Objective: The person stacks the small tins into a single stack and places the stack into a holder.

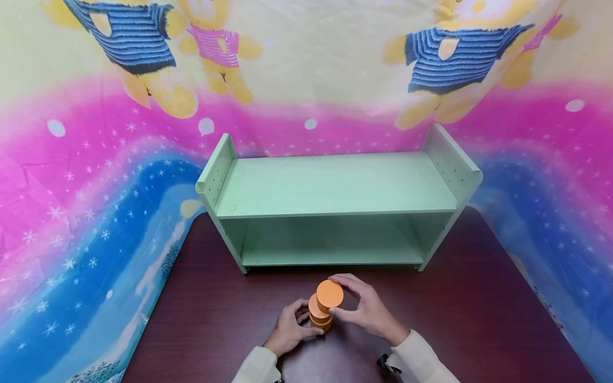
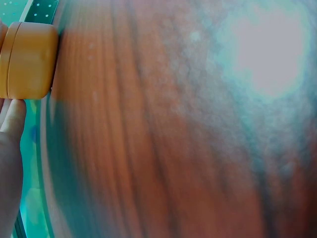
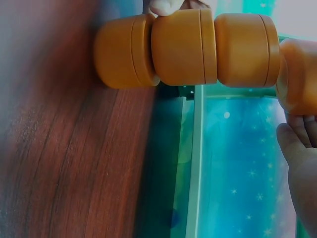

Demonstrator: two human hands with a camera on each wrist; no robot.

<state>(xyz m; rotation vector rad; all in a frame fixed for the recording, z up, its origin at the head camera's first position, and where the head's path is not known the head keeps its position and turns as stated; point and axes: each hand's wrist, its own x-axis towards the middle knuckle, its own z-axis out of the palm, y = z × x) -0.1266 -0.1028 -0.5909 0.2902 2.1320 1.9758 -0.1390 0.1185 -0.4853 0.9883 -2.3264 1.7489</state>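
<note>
Three round orange lidded jars (image 3: 183,47) stand stacked on the table, the lowest jar (image 2: 34,62) resting on the wood. My left hand (image 1: 289,327) grips the side of the stack between thumb and fingers, around the middle jar in the right wrist view. Above it, my right hand (image 1: 366,308) holds another orange jar (image 1: 330,293) between thumb and fingers. That jar's base is right at the lid of the top stacked jar (image 3: 246,49) and sits slightly tilted and offset. Part of the stack is hidden beneath it in the head view.
A pale green two-tier shelf (image 1: 335,183) stands on the dark wooden table (image 1: 191,319) just behind the jars. Behind it hangs a colourful cloth (image 1: 306,69) with printed bears, which also runs along both sides of the table.
</note>
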